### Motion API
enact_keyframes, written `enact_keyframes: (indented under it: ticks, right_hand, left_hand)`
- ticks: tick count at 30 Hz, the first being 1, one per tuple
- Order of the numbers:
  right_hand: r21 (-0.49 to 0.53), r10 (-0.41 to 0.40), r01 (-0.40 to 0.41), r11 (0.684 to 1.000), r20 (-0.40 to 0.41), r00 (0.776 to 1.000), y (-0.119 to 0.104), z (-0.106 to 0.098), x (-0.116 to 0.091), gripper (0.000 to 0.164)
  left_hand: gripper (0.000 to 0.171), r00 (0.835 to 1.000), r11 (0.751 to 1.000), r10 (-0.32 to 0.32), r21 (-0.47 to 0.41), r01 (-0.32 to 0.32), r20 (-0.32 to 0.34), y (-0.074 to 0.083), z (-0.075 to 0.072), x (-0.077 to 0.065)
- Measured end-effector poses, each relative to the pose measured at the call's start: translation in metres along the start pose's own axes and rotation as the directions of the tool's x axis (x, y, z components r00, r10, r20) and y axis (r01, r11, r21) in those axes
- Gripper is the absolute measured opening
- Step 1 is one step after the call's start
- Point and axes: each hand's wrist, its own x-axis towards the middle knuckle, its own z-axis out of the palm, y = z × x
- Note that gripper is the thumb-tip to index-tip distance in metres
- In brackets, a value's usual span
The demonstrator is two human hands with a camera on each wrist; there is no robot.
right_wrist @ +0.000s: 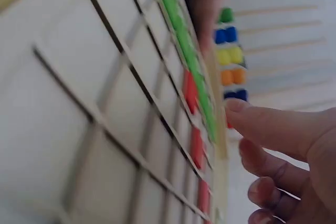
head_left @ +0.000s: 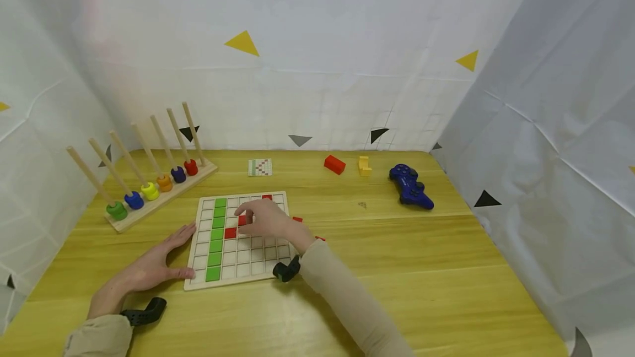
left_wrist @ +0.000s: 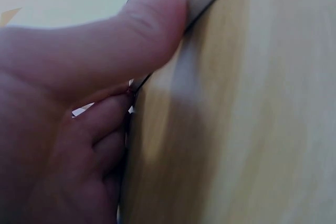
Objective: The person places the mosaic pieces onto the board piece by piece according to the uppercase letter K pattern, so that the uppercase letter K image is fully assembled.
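Observation:
A wooden grid board lies on the table, with a column of green tiles near its left side. Several red tiles sit in its cells, among them one red tile beside the green column. My left hand rests at the board's left edge, thumb and fingers spread; in the left wrist view the thumb touches the rim. Over the upper middle of the board is my right hand, its fingers loosely bent near another red tile. In the right wrist view its thumb and fingers stand apart with nothing between them.
Loose red tiles lie right of the board, partly behind the right arm. A peg rack with coloured beads stands at the back left. Behind the board lie a pattern card, a red block, a yellow piece and a blue game controller.

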Motion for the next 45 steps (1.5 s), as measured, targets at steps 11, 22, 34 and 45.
enact_keyframes:
  ticks: [11, 22, 34, 45]
  right_hand:
    - [0.097, 0.100, -0.092, 0.991, -0.080, 0.992, 0.055, -0.044, -0.043, 0.036]
    - [0.078, 0.115, -0.104, 0.991, -0.144, 0.983, 0.094, -0.049, -0.066, 0.024]
    - [0.100, 0.154, -0.146, 0.984, -0.077, 0.985, 0.106, -0.036, -0.062, 0.013]
    - [0.086, 0.227, -0.219, 0.972, -0.094, 0.969, 0.108, -0.039, -0.068, 0.016]
  left_hand:
    - [0.103, 1.000, 1.000, 0.009, 0.001, -0.009, -0.002, 0.000, 0.000, 0.001]
    - [0.105, 1.000, 1.000, -0.013, 0.006, 0.013, 0.002, 0.001, -0.001, 0.000]
    - [0.104, 1.000, 1.000, 0.006, 0.010, -0.006, 0.000, 0.000, 0.001, 0.000]
    - [0.105, 1.000, 1.000, -0.012, 0.017, 0.012, 0.002, 0.000, 0.001, 0.000]
